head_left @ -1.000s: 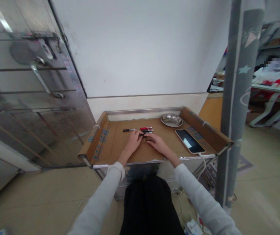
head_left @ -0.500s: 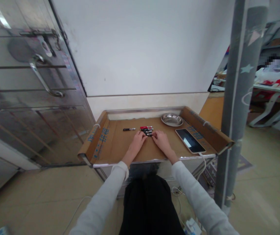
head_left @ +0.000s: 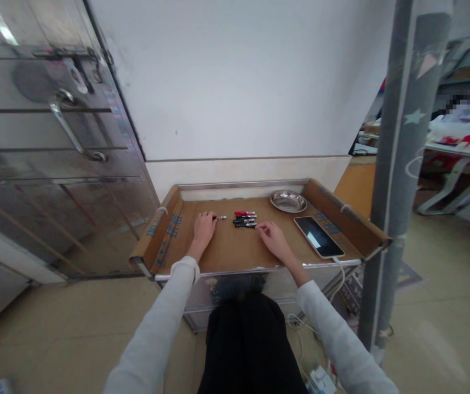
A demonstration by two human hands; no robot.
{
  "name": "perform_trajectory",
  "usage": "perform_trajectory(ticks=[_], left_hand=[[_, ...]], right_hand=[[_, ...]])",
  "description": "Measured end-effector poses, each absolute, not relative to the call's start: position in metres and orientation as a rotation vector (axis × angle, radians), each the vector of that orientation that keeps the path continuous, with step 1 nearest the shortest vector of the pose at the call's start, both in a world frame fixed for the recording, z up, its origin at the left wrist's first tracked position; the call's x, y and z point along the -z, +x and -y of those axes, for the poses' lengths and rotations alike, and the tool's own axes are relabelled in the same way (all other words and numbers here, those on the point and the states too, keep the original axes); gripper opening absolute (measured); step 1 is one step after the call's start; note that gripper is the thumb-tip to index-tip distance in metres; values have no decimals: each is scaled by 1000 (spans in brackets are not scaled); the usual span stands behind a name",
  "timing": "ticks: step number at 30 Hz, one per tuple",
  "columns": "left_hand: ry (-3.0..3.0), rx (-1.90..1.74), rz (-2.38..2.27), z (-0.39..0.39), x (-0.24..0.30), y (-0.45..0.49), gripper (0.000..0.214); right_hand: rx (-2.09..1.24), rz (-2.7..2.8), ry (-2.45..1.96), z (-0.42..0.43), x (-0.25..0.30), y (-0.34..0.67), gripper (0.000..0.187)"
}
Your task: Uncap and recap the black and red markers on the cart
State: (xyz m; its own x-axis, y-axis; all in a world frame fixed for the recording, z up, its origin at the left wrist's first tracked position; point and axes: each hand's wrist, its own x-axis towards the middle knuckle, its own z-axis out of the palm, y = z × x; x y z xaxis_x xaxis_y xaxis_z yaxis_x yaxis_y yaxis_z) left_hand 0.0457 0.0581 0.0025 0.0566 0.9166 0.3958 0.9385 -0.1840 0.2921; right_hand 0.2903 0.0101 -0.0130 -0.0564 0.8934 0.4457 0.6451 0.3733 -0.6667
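Observation:
A small row of pens [head_left: 245, 219], one red and the others black, lies in the middle of a cardboard-lined tray table [head_left: 227, 249]. My right hand [head_left: 271, 236] rests just right of them, fingers loosely spread, fingertips near the lowest pen. My left hand [head_left: 204, 228] lies to the left, covering the end of a separate black pen [head_left: 219, 218] whose silver tip sticks out to the right; its fingers are curled over the pen.
A steel bowl [head_left: 288, 201] sits at the tray's back right. A phone [head_left: 319, 236] on a charging cable lies near the right flap. A metal door [head_left: 54, 142] stands left, a grey pole [head_left: 399, 164] right, white wall behind.
My left hand left the group of pens and moved left onto the lone black pen. My right hand drew back slightly to the right of the pens.

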Motion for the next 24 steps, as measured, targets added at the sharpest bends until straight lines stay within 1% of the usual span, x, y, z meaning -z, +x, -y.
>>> perform_trajectory(ticks=[2,5,7,9,11,13,16,17,19,21,24], left_hand=[[-2291,839,1968,-55,-2,39,13],[-2497,1111,1826,-39,0,41,14],[-2708,1267,1644,-25,-1,49,16],[-2878,1309,1486,-13,-3,60,19],[-2941,1343,1383,-5,-7,73,18],[-2859,1529,1350,-2,-9,86,21],[-2630,1933,1392,-3,-11,104,31],[-2611,2008,1398,-3,-11,108,31],[-2686,2007,1385,-2,-14,114,27],[-2767,1905,1374,-1,-19,116,22],[-2731,1864,1387,0,-25,112,22]], right_hand=[[-419,1734,-1288,-12,9,281,23],[-569,1561,-1185,-16,4,263,24],[-776,1393,-1129,-17,2,252,28],[-1091,1213,-1072,-18,1,245,29],[-1385,1061,-986,-17,2,243,24],[-1575,958,-903,-16,4,244,16],[-1700,881,-829,-16,9,249,6],[-1721,874,-804,-16,10,250,4],[-1765,875,-750,-16,11,254,6],[-1820,865,-709,-15,10,258,9],[-1895,783,-679,-12,7,267,9]])
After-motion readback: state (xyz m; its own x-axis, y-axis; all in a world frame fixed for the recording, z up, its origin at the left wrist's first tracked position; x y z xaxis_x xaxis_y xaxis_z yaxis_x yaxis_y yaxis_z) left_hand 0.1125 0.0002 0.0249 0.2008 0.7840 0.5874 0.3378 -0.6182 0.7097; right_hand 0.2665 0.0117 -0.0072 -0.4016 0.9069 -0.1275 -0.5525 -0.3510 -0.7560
